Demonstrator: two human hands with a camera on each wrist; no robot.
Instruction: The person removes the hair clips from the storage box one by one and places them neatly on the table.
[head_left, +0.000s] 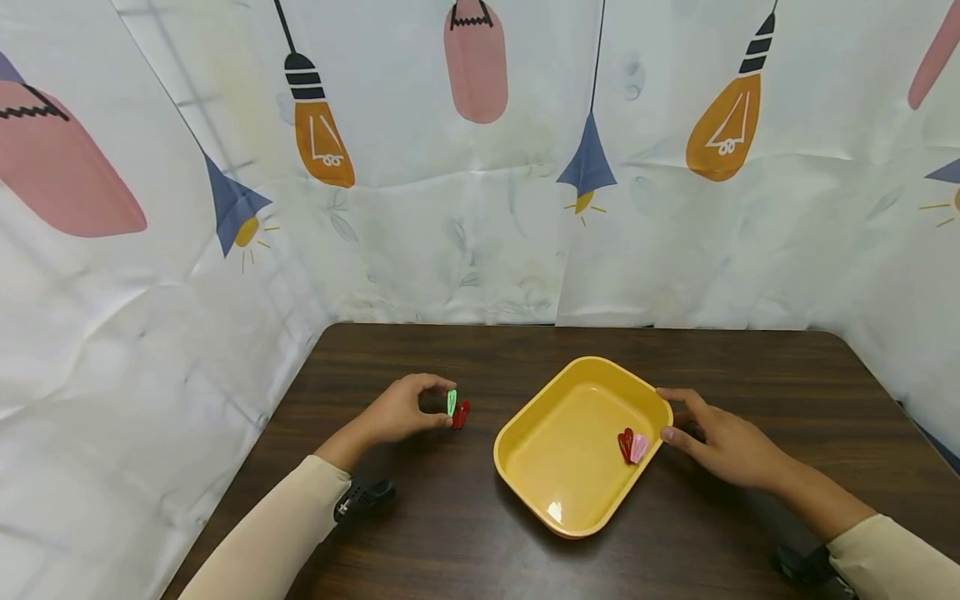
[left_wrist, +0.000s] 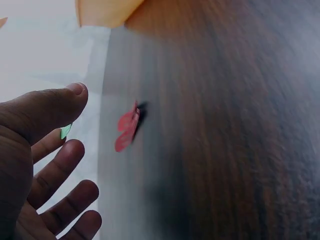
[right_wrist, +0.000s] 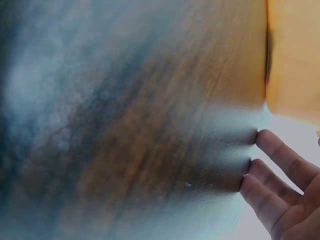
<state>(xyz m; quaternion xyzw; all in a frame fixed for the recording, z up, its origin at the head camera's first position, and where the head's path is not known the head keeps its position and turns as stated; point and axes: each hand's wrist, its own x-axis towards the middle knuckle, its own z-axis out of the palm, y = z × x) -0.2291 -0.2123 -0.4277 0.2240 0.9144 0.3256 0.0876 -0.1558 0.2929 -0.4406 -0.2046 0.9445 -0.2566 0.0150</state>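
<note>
At the far left a creased white sheet (head_left: 112, 350) hangs in soft folds, running behind the table too, printed with flat shapes: rounded pink blocks, blue cone lamps, orange bulbs. My smooth cream left sleeve (head_left: 262, 537) crosses the near left, with a dark device (head_left: 367, 497) at the wrist. My left hand (head_left: 405, 410) has its thumb and forefinger brought together on a slim, bright green piece (head_left: 452, 403), pinching it upright above the table (head_left: 420, 558); the other fingers, seen from the wrist, are bent and spread apart. Just beside it lies a glossy red piece (head_left: 461, 415) with two long lobes, on dark brown wood streaked with grain.

Toward the right sits the yellow tray (head_left: 555, 442), smooth and shiny, a rectangle with rounded corners and a raised rim. Inside, near its right wall, a dark red, V-shaped piece (head_left: 626, 447) lies against a paler pink piece (head_left: 639, 448).

My right hand (head_left: 731, 446) is loosely spread, thumb and forefinger apart, both touching the tray's right rim, with nothing pinched between them. Behind it comes my cream right sleeve (head_left: 896, 554).
</note>
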